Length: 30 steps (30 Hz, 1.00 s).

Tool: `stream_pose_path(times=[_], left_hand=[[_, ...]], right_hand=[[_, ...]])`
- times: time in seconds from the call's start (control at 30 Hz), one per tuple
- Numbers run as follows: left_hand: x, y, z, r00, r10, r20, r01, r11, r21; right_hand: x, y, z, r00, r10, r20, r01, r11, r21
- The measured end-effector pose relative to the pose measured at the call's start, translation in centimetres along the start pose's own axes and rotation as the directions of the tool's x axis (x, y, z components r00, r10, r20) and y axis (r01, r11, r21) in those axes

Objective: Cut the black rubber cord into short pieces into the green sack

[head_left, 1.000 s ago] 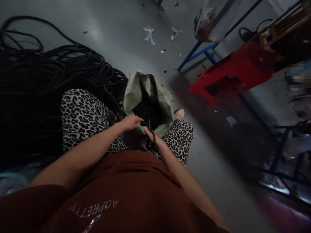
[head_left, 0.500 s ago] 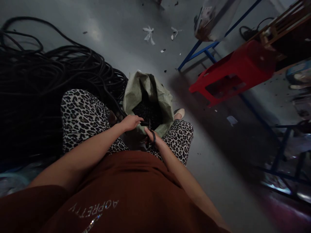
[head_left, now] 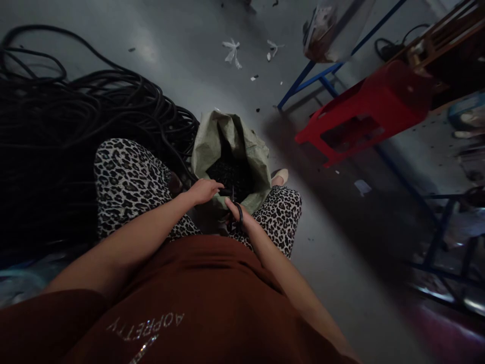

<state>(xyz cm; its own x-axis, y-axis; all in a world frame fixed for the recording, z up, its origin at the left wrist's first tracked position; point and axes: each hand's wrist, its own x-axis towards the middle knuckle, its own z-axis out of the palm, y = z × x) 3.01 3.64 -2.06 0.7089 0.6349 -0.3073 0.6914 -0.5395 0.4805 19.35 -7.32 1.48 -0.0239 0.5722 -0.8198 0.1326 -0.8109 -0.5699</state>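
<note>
My left hand (head_left: 205, 191) is closed around a black hose (head_left: 186, 171) that runs in from the pile at the left. A short dark end of it shows past my fingertips. My right hand (head_left: 237, 207) grips scissors (head_left: 240, 216) with black handle loops, their blades pointing away from me near the hose end. Both hands are over the near rim of a pale green woven sack (head_left: 254, 146), which stands open between my knees. Small black pieces (head_left: 232, 172) lie inside it. The fingers of my right hand are partly hidden.
A large tangle of black hose (head_left: 94, 108) covers the floor at the left. On the right lies a red plastic stool (head_left: 394, 103), near blue metal frame legs (head_left: 299, 83). White scraps (head_left: 232, 53) are scattered on the grey floor (head_left: 182, 55).
Almost nothing differs. Both hands, the scissors and the sack keep their places; the view shifts only very slightly.
</note>
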Motion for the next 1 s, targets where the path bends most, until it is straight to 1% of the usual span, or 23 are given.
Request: stream_pose_path(times=[0.2, 0.37, 0.43, 0.6, 0.73, 0.87, 1.0], left_hand=[[-0.1, 0.2, -0.3, 1.0, 0.017, 0.026, -0.017, 1.0, 0.019], [0.0, 0.1, -0.2, 0.998, 0.042, 0.035, -0.043, 0.999, 0.017], [0.0, 0.1, -0.1, 0.999, 0.033, 0.029, -0.033, 0.999, -0.001], [0.2, 0.4, -0.2, 0.999, -0.033, 0.026, 0.034, 0.998, -0.044], [0.2, 0.6, -0.1, 0.997, -0.067, 0.039, 0.069, 0.996, -0.049], [0.1, 0.5, -0.3, 0.998, -0.057, 0.031, 0.058, 0.998, -0.033], [-0.1, 0.5, -0.9, 0.999, -0.045, 0.021, 0.045, 0.999, 0.001]], right_hand=[[-0.4, -0.4, 0.1, 1.0, 0.022, -0.011, -0.022, 1.0, 0.018], [0.1, -0.2, 0.1, 0.999, 0.045, -0.028, -0.043, 0.997, 0.071], [0.4, 0.0, 0.1, 0.997, 0.059, -0.059, -0.053, 0.994, 0.092], [0.7, 0.2, 0.2, 0.991, 0.055, -0.124, -0.044, 0.995, 0.09], [0.6, 0.1, 0.2, 0.985, 0.043, -0.169, -0.033, 0.998, 0.058], [0.6, 0.2, 0.2, 0.979, -0.014, -0.204, 0.018, 1.0, 0.021], [0.7, 0.5, 0.1, 0.977, -0.003, -0.215, 0.008, 1.0, 0.02]])
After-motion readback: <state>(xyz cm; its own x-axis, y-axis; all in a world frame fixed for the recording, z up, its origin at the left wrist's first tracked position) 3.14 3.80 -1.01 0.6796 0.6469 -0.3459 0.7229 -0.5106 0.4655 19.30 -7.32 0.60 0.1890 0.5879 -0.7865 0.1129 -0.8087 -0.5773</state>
